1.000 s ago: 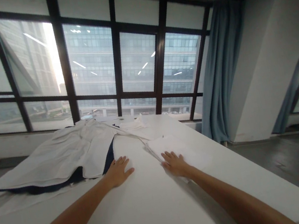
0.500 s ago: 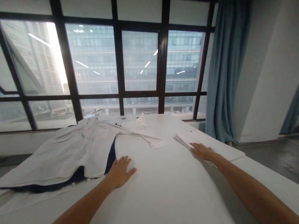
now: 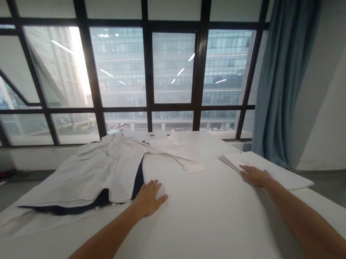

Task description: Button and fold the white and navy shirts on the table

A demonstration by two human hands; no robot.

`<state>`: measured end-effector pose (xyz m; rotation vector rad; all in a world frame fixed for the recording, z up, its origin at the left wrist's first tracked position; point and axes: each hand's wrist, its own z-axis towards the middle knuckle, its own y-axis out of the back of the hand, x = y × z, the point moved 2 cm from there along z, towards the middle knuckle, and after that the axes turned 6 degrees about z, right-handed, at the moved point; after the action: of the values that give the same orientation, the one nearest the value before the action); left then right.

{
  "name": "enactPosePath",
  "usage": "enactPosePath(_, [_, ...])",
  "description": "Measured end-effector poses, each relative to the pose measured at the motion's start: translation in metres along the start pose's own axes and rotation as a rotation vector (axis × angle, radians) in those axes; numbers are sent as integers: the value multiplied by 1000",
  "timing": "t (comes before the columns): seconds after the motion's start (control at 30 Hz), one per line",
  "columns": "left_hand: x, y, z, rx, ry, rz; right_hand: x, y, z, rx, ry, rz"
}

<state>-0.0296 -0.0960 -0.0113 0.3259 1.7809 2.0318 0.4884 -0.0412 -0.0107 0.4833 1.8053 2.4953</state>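
My left hand (image 3: pixel 151 197) rests palm down on the white table (image 3: pixel 202 230), fingers spread. Its fingertips lie at the edge of a loosely spread white garment (image 3: pixel 100 169), whose dark navy inner side shows along the near edge. A sleeve-like end of that garment trails right across the tabletop. My right hand (image 3: pixel 255 175) lies open on the left edge of a folded stack of white cloth (image 3: pixel 278 169) near the table's right side. Its fingers look laid flat, not wrapped around the cloth.
Another small white cloth piece (image 3: pixel 166 140) lies farther back on the table. Beyond stand dark-framed windows (image 3: pixel 147 72), one tilted open at left. A blue curtain (image 3: pixel 286 81) hangs beside a pale slanted column (image 3: pixel 335 99) at right. Grey floor borders the table.
The whole view has shifted, so the windows, table things and hands appear farther right. Both hands keep much the same places against the garment and the folded stack.
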Motion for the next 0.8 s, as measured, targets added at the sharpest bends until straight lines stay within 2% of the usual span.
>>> enactPosePath(0.07, [1,12,1,-35,5,-32,13,3,-7,24,70,-142])
enactPosePath(0.13, [7,31,2,-95,59,-17,34,7,-15,-24,129,-232])
enactPosePath(0.2, [19,50,1,-143,183,83,61,7,-23,-17,174,-205])
enactPosePath(0.27, [33,63,-1,-115,320,211,95,0,-27,87,240,-112])
enactPosePath(0.3, [40,66,-3,-72,373,252,113,-4,-28,132,271,-54])
enactPosePath(0.4, [58,64,-8,59,452,256,167,-18,-24,158,289,23])
enactPosePath(0.53, [68,60,-9,71,483,200,220,-33,-9,139,141,69])
enactPosePath(0.67, [63,75,-10,-64,509,131,237,-44,11,196,-15,207])
enactPosePath(0.73, [62,84,-11,-146,542,116,234,-48,21,225,-35,314])
enactPosePath(0.8, [65,87,-11,-180,576,89,228,-47,29,209,-4,404])
